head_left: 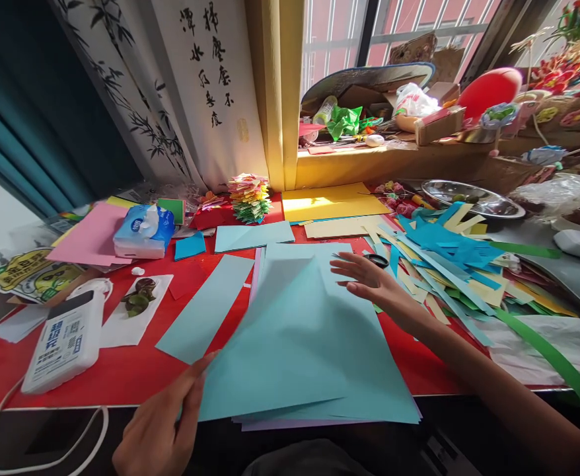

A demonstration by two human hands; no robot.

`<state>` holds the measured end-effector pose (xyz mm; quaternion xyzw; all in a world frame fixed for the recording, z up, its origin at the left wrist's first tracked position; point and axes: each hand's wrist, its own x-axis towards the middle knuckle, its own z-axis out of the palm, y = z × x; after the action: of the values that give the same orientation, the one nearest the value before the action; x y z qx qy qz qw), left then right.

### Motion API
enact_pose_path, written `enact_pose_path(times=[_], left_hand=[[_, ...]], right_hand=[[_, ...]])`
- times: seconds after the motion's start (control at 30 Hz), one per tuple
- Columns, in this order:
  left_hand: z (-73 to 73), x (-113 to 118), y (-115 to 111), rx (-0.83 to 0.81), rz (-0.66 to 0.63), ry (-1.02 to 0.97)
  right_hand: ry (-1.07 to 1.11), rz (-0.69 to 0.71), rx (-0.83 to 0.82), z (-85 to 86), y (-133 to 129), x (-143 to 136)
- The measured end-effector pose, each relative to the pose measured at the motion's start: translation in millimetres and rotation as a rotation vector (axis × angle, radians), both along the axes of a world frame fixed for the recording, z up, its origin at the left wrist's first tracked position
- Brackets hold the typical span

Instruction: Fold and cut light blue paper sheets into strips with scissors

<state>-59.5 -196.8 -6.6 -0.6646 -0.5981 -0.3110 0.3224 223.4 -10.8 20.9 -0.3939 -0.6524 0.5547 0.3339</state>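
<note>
My left hand [168,416] pinches the left edge of a light blue sheet of paper [275,350], which curves up off the pile beneath it. That pile holds more light blue paper [374,370] and some lilac sheets [310,424] peeking out at the bottom. Over the upper right part of the paper, my right hand [364,277] is open with its fingers stretched toward the left. Whether it touches the paper I cannot tell. Just behind it lie scissors [376,260], partly hidden. A light blue paper strip [208,307] rests to the left of the pile.
Paper offcuts [448,251] are heaped on the right, near a metal bowl [473,198]. A tissue pack [144,231], a white device [65,340] with a cable, and a napkin [139,311] occupy the left. Yellow paper [332,201] and a folded-paper stack [249,198] stand at the back.
</note>
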Motion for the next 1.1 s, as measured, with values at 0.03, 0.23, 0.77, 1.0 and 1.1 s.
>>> enact_pose_path(times=[0.03, 0.23, 0.77, 1.0, 1.1], left_hand=[[1.4, 6.6, 2.3, -0.038, -0.022, -0.09], [10.0, 9.0, 37.3, -0.619, -0.099, -0.422], [18.3, 29.2, 51.1, -0.458, -0.334, 0.065], [23.1, 48.5, 74.7, -0.592, -0.288, -0.456], [33.1, 28.7, 86.2, -0.975, -0.185, -1.123]], right_hand=[[0.024, 0.021, -0.073, -0.2, -1.0, -0.7], [-0.055, -0.075, -0.302, -6.6, 4.7, 5.2], [-0.036, -0.215, -0.252, -13.8, 8.2, 4.0], [0.035, -0.236, -0.292, -8.2, 7.0, 3.0], [0.078, -0.252, -0.441, -0.9, 5.2, 3.0]])
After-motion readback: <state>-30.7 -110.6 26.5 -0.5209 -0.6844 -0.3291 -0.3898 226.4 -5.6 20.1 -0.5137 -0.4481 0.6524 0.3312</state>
